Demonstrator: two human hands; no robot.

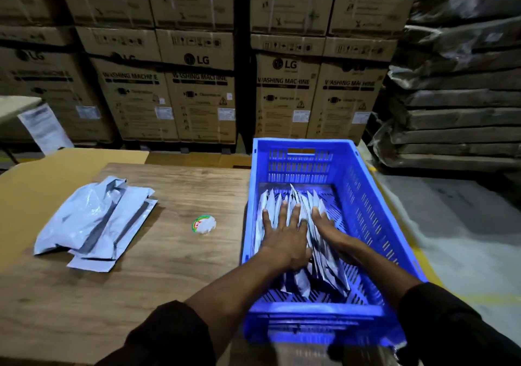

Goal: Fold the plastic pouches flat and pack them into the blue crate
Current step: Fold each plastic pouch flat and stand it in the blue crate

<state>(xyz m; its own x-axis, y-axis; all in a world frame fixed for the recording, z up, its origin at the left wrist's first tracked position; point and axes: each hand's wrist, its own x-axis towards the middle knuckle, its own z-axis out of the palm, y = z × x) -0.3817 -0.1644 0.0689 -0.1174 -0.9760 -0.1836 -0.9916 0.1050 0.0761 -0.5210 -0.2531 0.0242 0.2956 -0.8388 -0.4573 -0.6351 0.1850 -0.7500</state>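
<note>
A blue slatted crate [375,213] stands at the right end of the wooden table. Inside it, several folded grey plastic pouches [324,264] stand on edge in a row. My left hand [282,233] lies flat with straight, spread fingers on the left part of the row. My right hand [324,223] presses with straight fingers against the right side of the same row. A loose pile of unfolded grey pouches [95,221] lies on the table to the left, away from both hands.
A small round roll with a red and green label [204,223] sits on the table [169,252] between the pile and the crate. Stacked cardboard boxes [197,83] line the back. Wrapped flat packs [456,111] are stacked at the right.
</note>
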